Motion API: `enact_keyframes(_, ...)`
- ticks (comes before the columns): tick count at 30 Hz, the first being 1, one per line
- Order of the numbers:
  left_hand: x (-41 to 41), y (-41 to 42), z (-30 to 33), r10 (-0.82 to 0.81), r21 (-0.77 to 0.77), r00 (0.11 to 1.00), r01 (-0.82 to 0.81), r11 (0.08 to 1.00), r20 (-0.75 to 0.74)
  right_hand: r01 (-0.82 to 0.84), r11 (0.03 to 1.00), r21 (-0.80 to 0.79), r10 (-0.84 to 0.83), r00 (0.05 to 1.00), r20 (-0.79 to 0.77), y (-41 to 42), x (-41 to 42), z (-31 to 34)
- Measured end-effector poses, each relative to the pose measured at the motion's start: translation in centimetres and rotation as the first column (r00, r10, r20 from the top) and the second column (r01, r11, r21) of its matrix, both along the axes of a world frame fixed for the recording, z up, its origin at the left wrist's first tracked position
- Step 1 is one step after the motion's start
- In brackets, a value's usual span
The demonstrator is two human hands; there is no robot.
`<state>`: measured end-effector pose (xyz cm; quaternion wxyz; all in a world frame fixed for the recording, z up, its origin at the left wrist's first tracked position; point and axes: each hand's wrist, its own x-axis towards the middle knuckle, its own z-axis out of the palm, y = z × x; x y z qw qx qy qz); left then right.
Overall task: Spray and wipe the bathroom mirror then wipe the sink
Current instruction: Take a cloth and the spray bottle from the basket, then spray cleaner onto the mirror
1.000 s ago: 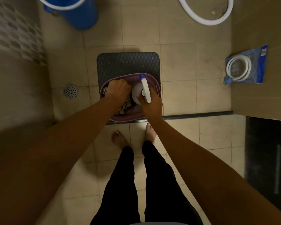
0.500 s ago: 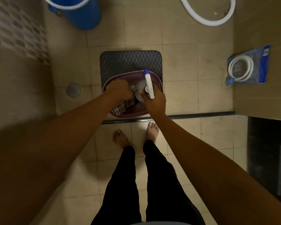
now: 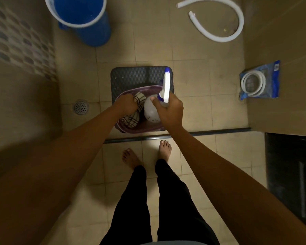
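Left hand (image 3: 126, 104) fingers clamp checked cloth (image 3: 133, 117); right hand (image 3: 170, 111) fingers clamp spray bottle (image 3: 153, 111).

Dim, warm-toned bathroom seen through a wide-angle lens.

Lit weakly from above, brightest on the beige tiled floor (image 3: 189, 110) near the middle and on a pale patch by the bare feet (image 3: 164, 149); falling to deep shadow at the left wall and lower corners. Soft blur across the patterned wall tiles (image 3: 16, 45) and forearms. Strong bending of straight lines toward the edges. No glare.
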<state>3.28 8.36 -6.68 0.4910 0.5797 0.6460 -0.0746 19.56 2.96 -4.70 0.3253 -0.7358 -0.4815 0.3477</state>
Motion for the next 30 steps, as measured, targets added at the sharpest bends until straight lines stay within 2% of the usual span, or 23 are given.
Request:
enact_keyframes(2, -0.5, -0.1, 1.5, 0.131, -0.003, 0.988, -0.131, 0.991, 0.083, 0.001, 1.000, 0.008, -0.001, 1.000, -0.015, 0.3, -0.1, 1.4)
enact_keyframes(4, -1.0, -0.6, 3.1, 0.313, -0.065, 0.935, -0.306, 0.950, 0.168, 0.021, 1.000, -0.007, -0.022, 0.999, -0.030, 0.6, -0.1, 3.0)
enact_keyframes(8, -1.9, -2.0, 6.4, 0.565, -0.206, 0.755, -0.527, 0.825, 0.332, 0.092, 0.993, -0.078, -0.104, 0.980, -0.170, 0.8, -0.2, 6.4)
enact_keyframes(12, -2.9, -3.3, 9.2, 0.711, -0.348, 0.562, -0.624, 0.700, 0.422, 0.140, 0.984, -0.112, -0.168, 0.939, -0.299, 0.6, -0.3, 9.6)
enact_keyframes(14, -3.4, -3.8, 10.6, 0.742, -0.403, 0.474, -0.633, 0.661, 0.473, 0.142, 0.985, -0.095, -0.165, 0.935, -0.314, 0.3, -0.2, 11.3)
enact_keyframes(18, -4.0, -4.0, 14.0, 0.749, -0.430, 0.370, -0.643, 0.634, 0.550, 0.182, 0.981, -0.072, -0.196, 0.910, -0.366, -0.6, 0.0, 13.7)
enact_keyframes(23, -5.0, -4.5, 17.6, 0.741, -0.417, 0.312, -0.668, 0.616, 0.594, 0.174, 0.984, -0.039, -0.174, 0.888, -0.425, -0.8, -0.4, 17.3)
enact_keyframes(27, -5.6, -4.9, 20.7, 0.731, -0.371, 0.248, -0.733, 0.571, 0.636, 0.087, 0.996, -0.003, -0.081, 0.909, -0.409, -0.5, -0.4, 19.0)
enact_keyframes(30, -5.8, -5.4, 23.4, 0.709, -0.376, 0.144, -0.766, 0.522, 0.691, 0.028, 1.000, 0.014, -0.020, 0.920, -0.393, 0.5, -0.7, 21.1)
